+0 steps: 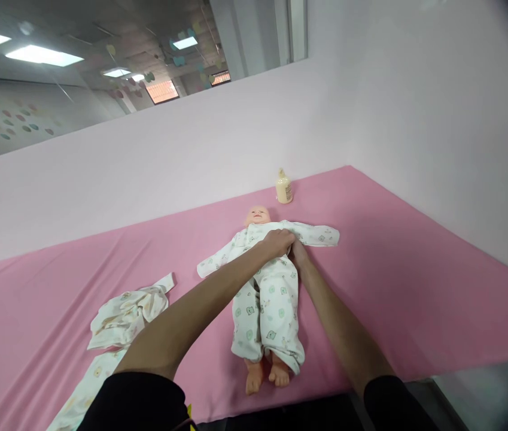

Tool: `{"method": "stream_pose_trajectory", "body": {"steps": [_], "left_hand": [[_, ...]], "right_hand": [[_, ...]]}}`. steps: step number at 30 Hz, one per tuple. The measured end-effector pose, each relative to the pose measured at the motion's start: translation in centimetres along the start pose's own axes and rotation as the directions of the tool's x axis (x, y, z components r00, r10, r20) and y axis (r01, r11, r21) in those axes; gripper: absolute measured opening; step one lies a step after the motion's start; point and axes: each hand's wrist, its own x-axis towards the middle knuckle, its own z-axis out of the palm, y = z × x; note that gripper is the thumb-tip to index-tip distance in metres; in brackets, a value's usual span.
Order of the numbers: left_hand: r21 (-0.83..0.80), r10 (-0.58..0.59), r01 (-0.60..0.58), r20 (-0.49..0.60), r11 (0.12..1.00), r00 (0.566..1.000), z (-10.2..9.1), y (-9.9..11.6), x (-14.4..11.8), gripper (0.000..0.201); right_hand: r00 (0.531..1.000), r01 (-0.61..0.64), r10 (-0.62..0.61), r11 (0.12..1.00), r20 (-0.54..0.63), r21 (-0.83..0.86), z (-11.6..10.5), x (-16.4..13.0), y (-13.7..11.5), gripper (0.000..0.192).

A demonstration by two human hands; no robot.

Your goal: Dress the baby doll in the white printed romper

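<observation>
A baby doll [258, 214] lies on its back on the pink sheet, its head at the far end and its bare feet toward me. It wears a white printed baby shirt [314, 233] with the sleeves spread wide, and matching trousers [276, 299]. My left hand [279, 242] reaches across the doll's belly, fingers closed at the shirt's right side. Against it, my right hand [298, 252] is closed at the same side edge of the shirt. The fingertips of both hands are largely hidden where they meet.
Crumpled white printed baby clothes [123, 317] lie to the left, partly behind my left forearm. A cream pump bottle [284, 187] stands beyond the doll's head near the white wall [191, 161]. Pink sheet [397, 269] covers the surface, with folds on the left.
</observation>
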Motion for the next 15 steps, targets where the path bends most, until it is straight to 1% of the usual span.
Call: {"method": "stream_pose_trajectory", "body": {"steps": [3, 7, 11, 15], "left_hand": [[0.015, 0.034, -0.033, -0.026, 0.999, 0.999, 0.2, 0.1, -0.2, 0.031], [0.022, 0.073, -0.071, -0.088, 0.997, 0.993, 0.3, -0.1, -0.3, 0.036], [0.061, 0.07, -0.063, -0.126, 0.996, 0.989, 0.7, -0.4, -0.2, 0.037], [0.104, 0.062, -0.045, -0.166, 0.994, 0.984, 1.4, 0.1, 0.3, 0.035]], "right_hand": [[1.0, -0.004, 0.004, 1.0, -0.005, 0.02, 0.0, 0.1, -0.1, 0.016], [0.999, 0.013, -0.012, 1.0, -0.032, 0.015, -0.1, 0.2, -0.5, 0.02], [0.998, 0.027, -0.028, 1.0, -0.047, -0.015, -0.7, 0.3, -0.4, 0.02], [0.998, 0.059, -0.06, 0.995, -0.004, -0.08, -1.6, 1.2, 0.0, 0.018]]}}
